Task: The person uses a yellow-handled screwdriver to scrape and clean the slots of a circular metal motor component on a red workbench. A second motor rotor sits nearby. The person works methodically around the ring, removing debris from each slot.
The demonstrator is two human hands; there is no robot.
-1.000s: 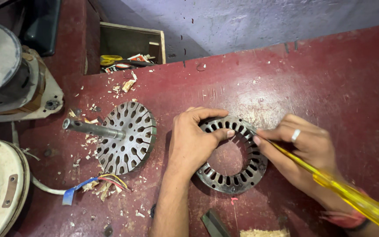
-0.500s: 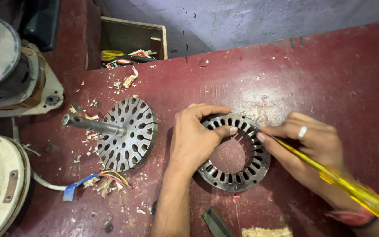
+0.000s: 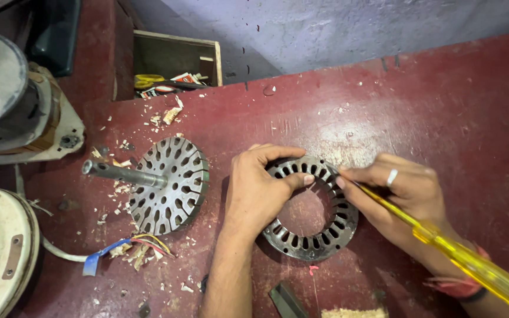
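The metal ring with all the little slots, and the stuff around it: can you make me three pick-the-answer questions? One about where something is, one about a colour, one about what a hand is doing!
1. Where is the round slotted disc with the shaft?
A. To the left of the metal ring
B. Inside the wooden box
C. On top of the metal ring

2. What colour is the screwdriver's handle?
A. Black
B. See-through yellow
C. Green

3. What is the left hand doing?
A. Resting on the metal ring, thumb on its inner edge
B. Holding the screwdriver
C. Hanging in the air

Answers: 1 A, the disc lies on the red table left of the ring. 2 B, the handle in the right hand is clear yellow. 3 A, its palm and thumb lie on the ring.
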